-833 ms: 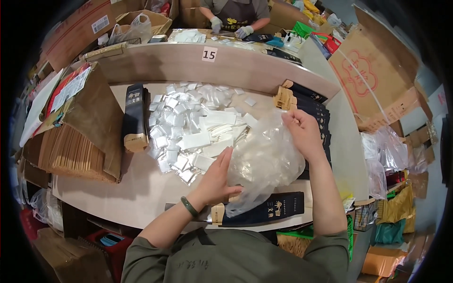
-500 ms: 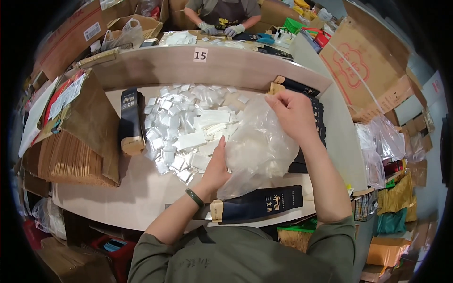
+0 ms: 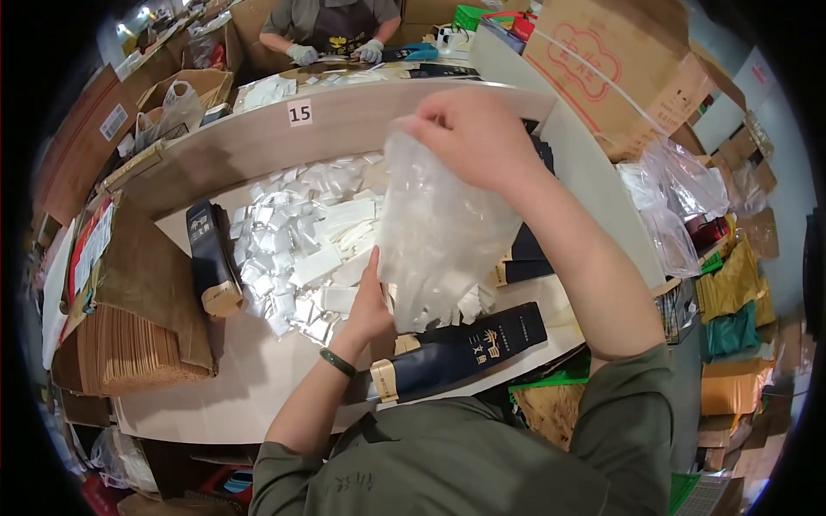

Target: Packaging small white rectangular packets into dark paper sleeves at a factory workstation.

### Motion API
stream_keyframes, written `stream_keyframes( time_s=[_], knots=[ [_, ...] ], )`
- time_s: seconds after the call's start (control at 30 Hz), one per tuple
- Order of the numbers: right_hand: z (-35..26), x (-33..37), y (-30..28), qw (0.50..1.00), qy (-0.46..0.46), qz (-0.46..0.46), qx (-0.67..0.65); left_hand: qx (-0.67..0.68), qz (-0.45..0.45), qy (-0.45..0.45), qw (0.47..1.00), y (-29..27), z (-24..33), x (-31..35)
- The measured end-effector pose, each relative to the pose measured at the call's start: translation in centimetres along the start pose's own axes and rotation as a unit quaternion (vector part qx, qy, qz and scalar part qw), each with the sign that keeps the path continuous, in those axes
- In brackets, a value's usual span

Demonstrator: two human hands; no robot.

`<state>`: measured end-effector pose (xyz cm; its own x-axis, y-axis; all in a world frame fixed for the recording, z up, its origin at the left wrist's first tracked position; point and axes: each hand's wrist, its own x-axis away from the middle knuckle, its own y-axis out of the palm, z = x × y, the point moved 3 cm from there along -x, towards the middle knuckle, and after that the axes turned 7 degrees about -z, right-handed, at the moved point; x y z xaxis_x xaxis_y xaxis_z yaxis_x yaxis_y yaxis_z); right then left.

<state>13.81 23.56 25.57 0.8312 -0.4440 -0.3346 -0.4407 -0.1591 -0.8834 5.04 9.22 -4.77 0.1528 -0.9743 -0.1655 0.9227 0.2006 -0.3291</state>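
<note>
My right hand [image 3: 469,133] is raised above the table, its fingers pinched on the top edge of a translucent plastic bag [image 3: 443,219]. The bag hangs down, with white pieces [image 3: 471,305] showing at its lower right; whether they lie inside it or beneath it I cannot tell. Against the bag's lower left side is my left hand [image 3: 370,305], thumb stretched upward and the other fingers mostly hidden by the bag. To the left of the bag spreads a pile of small silvery packets [image 3: 262,249] and longer white packets [image 3: 317,267].
Dark blue pouches with tan ends lie at the front [image 3: 469,353], left [image 3: 211,249] and right [image 3: 527,258]. An open carton of brown cardboard pieces [image 3: 138,348] stands left. Beyond the partition [image 3: 232,155], a gloved person [image 3: 331,30] works. Large cartons [image 3: 602,69] rise at right.
My right hand has risen, pulling the bag more upright, and white pieces now show at its bottom. My left hand stays low beside the bag. The whole view has shifted and turned slightly.
</note>
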Motion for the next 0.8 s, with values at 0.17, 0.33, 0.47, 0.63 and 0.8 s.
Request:
stream_keyframes(
  time_s=[0.17,0.33,0.47,0.63,0.8],
  knots=[
    [0.7,0.0,-1.0,0.999,-0.005,0.033,-0.011,-0.057,0.012,-0.007,0.998,0.4,2.4,0.2],
    [-0.6,-0.8,-2.2,1.000,-0.010,-0.019,-0.020,-0.111,0.040,0.026,0.993,-0.4,2.3,0.4],
    [0.1,0.1,-4.0,0.998,-0.045,-0.043,-0.002,-0.049,0.047,-0.015,0.998,0.3,2.7,0.6],
    [3.2,1.4,-6.9,0.996,0.013,0.002,-0.094,-0.084,0.059,-0.014,0.995,-0.7,4.2,1.7],
    [5.5,2.7,-10.1,0.970,0.029,0.102,-0.217,-0.053,0.056,-0.011,0.997,-1.0,4.8,2.1]
  ],
)
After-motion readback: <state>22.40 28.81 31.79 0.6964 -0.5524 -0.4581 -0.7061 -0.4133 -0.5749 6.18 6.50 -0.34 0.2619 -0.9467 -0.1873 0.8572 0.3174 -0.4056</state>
